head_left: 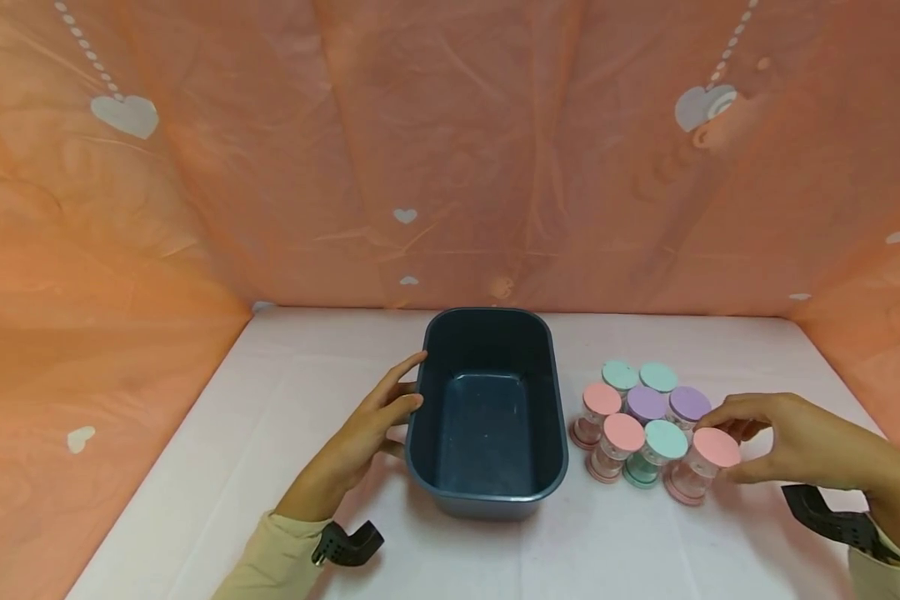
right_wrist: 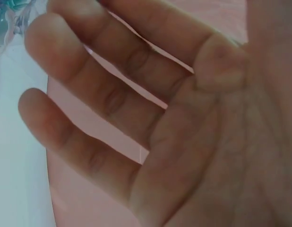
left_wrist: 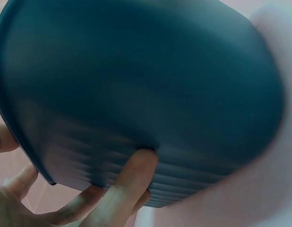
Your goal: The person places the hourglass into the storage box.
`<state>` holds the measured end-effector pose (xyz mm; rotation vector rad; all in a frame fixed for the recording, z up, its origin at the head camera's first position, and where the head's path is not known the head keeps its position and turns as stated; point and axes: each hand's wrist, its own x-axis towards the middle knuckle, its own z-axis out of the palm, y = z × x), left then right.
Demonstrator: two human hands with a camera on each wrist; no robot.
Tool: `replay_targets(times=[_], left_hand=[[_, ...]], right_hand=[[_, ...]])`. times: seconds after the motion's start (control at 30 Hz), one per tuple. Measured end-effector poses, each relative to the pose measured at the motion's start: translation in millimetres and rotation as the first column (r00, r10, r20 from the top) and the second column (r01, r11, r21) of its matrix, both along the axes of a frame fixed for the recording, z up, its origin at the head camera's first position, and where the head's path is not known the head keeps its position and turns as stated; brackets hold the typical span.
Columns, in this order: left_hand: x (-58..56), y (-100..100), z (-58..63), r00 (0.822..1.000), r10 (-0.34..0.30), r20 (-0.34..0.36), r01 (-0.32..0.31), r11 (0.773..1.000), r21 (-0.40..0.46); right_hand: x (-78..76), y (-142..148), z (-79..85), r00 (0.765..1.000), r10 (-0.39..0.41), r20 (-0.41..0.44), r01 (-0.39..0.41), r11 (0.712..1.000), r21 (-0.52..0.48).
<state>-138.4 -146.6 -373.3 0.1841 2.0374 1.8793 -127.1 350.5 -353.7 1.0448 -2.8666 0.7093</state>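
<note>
Sleeve cuffs [head_left: 273,560] come nearest the cam in head view, each w/ a black wrist mount [head_left: 348,544] alongside. L hand [head_left: 360,437]: fingers spread, touching the L side of a dark blue bin [head_left: 487,500] approx. mid-table. Bin upright, open at top; floor and inner walls visible (glare on floor noted).

To the R of bin: 8 capped clear containers in a close cluster, all upright. Caps: 3 pink, 3 teal, 2 purple. Two teal-capped containers [head_left: 658,377] at rear, purple-capped containers [head_left: 646,404] mid-cluster. Contents too small to tell. R hand [head_left: 787,442] has a narrow grip, thumb and fingers curled about the pink-capped container [head_left: 716,450] at the near R corner; its base appears to be on the white tabletop [head_left: 217,467]. Orange curtain [head_left: 435,150] w/ pale hearts behind.

L wrist view: bin's outer wall fills most of frame, ribbed along its lower part. One fingertip presses the wall, others at the ribs and near the rim; hand not wrapped round anything.

R wrist view: palm and bent, separated fingers close up. Clear and teal pieces cut off at upper L corner, blurred. Grip contact cannot be confirmed from this view.
</note>
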Motion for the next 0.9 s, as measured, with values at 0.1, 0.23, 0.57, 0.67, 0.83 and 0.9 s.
replay_targets(times=[0.1,0.23,0.57,0.67,0.83,0.9], left_hand=[[-0.3,0.0,0.4,1.000,-0.011,0.001,0.011,1.000,-0.001],[-0.7,0.4,0.3,1.000,-0.022,0.002,0.022,1.000,-0.011],[-1.5,0.4,-1.2,0.999,-0.053,0.007,0.054,0.999,-0.007],[-1.7,0.9,-0.4,0.998,-0.065,0.013,0.065,0.998,0.000],[-1.5,-0.3,-0.7,0.997,-0.076,0.004,0.076,0.997,-0.013],[-1.0,-1.2,-1.0,0.997,-0.077,-0.001,0.077,0.997,-0.024]], right_hand=[[1.6,-0.8,1.7,0.999,-0.031,-0.024,0.031,1.000,0.004],[3.2,-1.7,5.1,0.997,-0.073,-0.021,0.073,0.997,0.013],[8.4,-5.6,13.4,0.993,-0.111,-0.047,0.110,0.994,-0.019],[10.7,-7.2,17.6,0.993,-0.106,-0.057,0.104,0.994,-0.027],[12.6,-6.3,19.9,0.990,-0.135,-0.046,0.134,0.991,-0.031],[13.5,-5.5,20.1,0.984,-0.178,-0.027,0.178,0.984,-0.019]])
